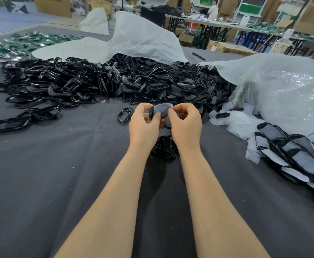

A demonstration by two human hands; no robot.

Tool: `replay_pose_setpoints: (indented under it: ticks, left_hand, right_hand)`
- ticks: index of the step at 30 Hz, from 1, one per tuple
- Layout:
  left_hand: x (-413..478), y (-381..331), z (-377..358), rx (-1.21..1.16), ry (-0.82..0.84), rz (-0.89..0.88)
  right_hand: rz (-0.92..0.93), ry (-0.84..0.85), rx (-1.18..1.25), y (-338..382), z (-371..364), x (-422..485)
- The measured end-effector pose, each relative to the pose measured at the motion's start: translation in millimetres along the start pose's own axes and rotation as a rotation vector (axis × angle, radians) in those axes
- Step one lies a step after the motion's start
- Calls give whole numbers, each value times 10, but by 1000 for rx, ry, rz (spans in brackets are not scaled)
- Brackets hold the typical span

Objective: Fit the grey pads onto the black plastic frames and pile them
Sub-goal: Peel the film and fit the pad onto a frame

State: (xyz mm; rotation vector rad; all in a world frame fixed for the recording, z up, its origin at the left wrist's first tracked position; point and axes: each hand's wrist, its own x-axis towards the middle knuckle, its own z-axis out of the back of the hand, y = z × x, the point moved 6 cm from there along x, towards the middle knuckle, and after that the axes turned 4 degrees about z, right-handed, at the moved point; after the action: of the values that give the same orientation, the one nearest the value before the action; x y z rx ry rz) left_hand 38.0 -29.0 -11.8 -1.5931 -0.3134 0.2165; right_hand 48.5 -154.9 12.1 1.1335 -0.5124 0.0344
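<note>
Two bare forearms reach out over a dark grey table cloth [59, 174] at a workshop bench. The wrists meet above a small dark pile of parts [164, 146].

The left hand [145, 125] pinches the left end of a black frame [153, 113], thumb on top. The right hand [186, 123] pinches the other end between thumb and forefinger. Both hands grip the piece firmly, holding it clear of the table and tilted toward the face, apparently so the worker can see its rim.

A grey pad [162, 110] fills the frame's opening. Fingertips at each end suggest it is being pressed home along the edge; whether it is fully seated cannot be told.

One loose frame [124, 114] lies on the cloth just beside the left hand, likely next in line. Beyond it, a broad heap of frames [68, 84] spills from a clear plastic bag [146, 38], kept within reach as stock.

At far right, what appear to be finished pieces [290, 153] with grey faces lie in an overlapping stack beside a second bag [275, 90]. That stack is the probable destination for the piece in hand. Judging by the size of the heap, the job looks far from done.
</note>
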Motion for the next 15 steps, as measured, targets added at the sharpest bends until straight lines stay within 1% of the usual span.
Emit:
replay_pose_setpoints:
  ticks: [2,6,8,11,15]
  left_hand:
    - [-4,-12,10,-6,-13,-8]
    - [-1,-23,55,18,-73,-19]
    - [-1,-22,67,0,-85,-11]
    - [-10,-33,76,-51,-93,-19]
    - [-2,-28,97,-27,-123,-24]
  right_hand:
    - [4,10,2,10,-20,-15]
    - [162,-26,-38,157,-26,-83]
    - [205,-18,-49,188,-51,-109]
    - [187,-18,-2,186,-68,-126]
    - [166,13,2,154,-98,-133]
